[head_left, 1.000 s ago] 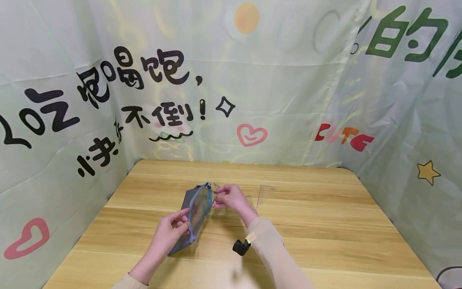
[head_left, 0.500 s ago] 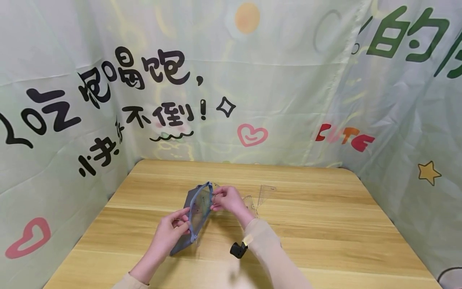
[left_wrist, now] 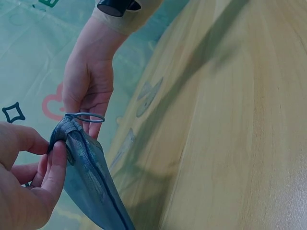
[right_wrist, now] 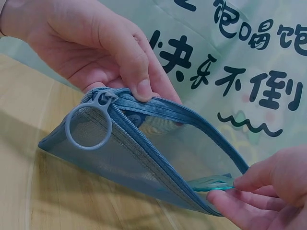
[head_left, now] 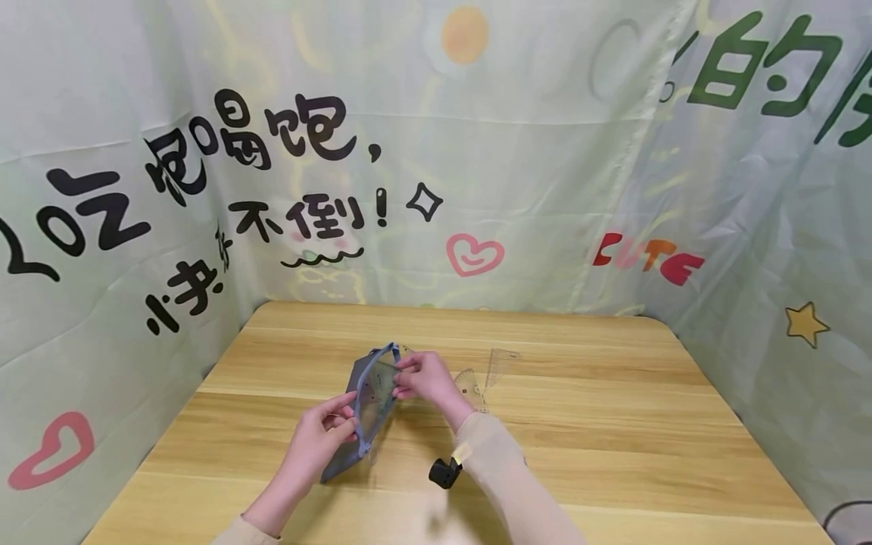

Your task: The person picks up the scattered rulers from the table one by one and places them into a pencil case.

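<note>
A blue-grey mesh zip pouch (head_left: 343, 460) stands tilted on the table with its mouth unzipped and spread wide. My left hand (head_left: 308, 445) pinches the near rim of that mouth between thumb and fingers. On the far side, my right hand (head_left: 431, 380) reaches the opening. In the right wrist view its thumb and fingers pinch a clear greenish plastic strip (right_wrist: 212, 183), part of which lies inside the pouch mouth; its full shape is hidden. A round pull ring (right_wrist: 88, 146) hangs from the zip near my left thumb.
Behind my right wrist lie a clear protractor (head_left: 468, 384) and a clear set square (head_left: 500, 363) on the wooden table (head_left: 613, 424). A black camera (head_left: 445, 473) sticks out from my right sleeve. Printed cloth walls (head_left: 545, 166) surround the table's back and sides.
My right hand has moved slightly left, its fingers further into the pouch mouth. More of the protractor shows behind its wrist. The left hand and pouch stay nearly still.
</note>
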The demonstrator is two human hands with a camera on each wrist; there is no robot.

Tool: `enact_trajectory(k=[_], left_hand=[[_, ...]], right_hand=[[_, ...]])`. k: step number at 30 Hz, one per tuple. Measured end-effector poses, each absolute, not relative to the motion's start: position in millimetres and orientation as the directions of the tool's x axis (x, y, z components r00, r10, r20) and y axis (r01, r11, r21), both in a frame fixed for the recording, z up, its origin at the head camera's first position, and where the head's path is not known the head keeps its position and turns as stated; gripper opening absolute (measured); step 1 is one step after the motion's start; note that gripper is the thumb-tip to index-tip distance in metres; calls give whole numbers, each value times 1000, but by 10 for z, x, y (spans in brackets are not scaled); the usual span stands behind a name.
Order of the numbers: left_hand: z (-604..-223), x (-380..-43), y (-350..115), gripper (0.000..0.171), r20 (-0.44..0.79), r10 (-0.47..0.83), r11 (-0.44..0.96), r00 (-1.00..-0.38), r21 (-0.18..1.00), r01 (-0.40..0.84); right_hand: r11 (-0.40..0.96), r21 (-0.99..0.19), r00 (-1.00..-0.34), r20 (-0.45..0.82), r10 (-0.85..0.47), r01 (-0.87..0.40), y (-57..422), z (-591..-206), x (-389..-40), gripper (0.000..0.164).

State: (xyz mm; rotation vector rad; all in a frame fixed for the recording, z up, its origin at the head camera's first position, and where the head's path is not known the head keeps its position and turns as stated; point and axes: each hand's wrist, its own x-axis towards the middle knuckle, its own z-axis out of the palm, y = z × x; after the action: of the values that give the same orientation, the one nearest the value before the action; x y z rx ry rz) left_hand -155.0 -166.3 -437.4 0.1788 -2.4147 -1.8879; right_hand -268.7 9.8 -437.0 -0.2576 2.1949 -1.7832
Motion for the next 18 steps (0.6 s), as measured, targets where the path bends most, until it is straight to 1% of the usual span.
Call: enact_trajectory(k=[3, 7, 10, 18], left_hand=[[-4378, -1550, -1670, 48, -24, -132, 233, -991, 971, -54], [-4381, -1547, -1675, 49, -32, -125, 238, -992, 969, -62], [-4383, -1543, -1676, 50, -34, -125, 241, -992, 968, -64], [-4386, -1536, -1674, 50, -34, -126, 241, -991, 968, -64]], right_hand=[[252, -968, -944, -95, -317, 13, 103, -4370, -2682, 29], [363, -927, -954, -23, -299, -91, 129, -4366, -2677, 27], [414, -899, -956, 17, -292, -143, 154, -4368, -2681, 27], [419, -896, -957, 19, -290, -145, 189, -4363, -2692, 30]])
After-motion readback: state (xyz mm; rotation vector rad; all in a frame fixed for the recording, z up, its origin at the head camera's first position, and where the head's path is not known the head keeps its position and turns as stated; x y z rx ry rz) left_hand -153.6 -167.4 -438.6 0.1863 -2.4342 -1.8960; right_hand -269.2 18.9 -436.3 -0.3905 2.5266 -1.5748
